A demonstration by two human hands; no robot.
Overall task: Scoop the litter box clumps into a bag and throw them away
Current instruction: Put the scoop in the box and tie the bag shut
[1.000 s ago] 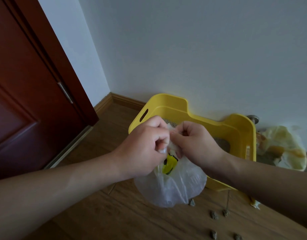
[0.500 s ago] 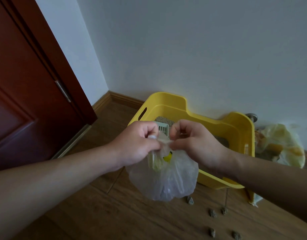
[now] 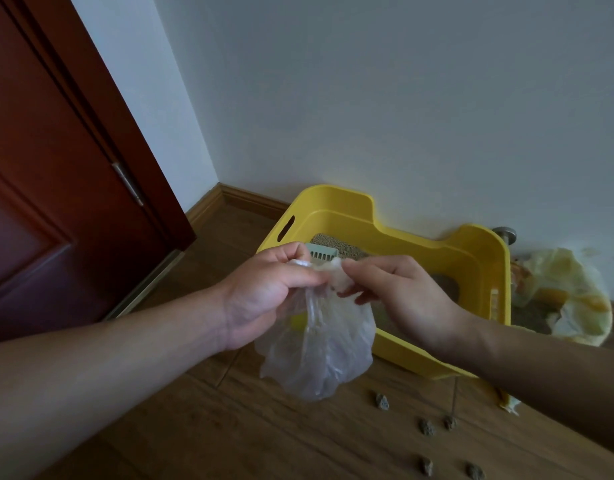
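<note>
- Head view: the left hand [image 3: 264, 292] and right hand [image 3: 395, 292] each pinch the gathered top of a thin translucent plastic bag [image 3: 319, 355]. It hangs between them, above the wooden floor [image 3: 194, 427] and in front of the yellow plastic litter box [image 3: 471, 258].
- A second ago the knuckles were pressed together over the bag's neck. Now the hands have drawn apart, stretching the neck between them.
- That gap uncovers a pale green slotted scoop [image 3: 321, 252] lying in the litter box.
- The yellow print that faced the camera has mostly turned away.
- My reading: the mouth is being worked open, though knot-tying can't be ruled out.
- Small grey clumps [image 3: 381, 401] lie on the floor, so scooping seems unfinished.
</note>
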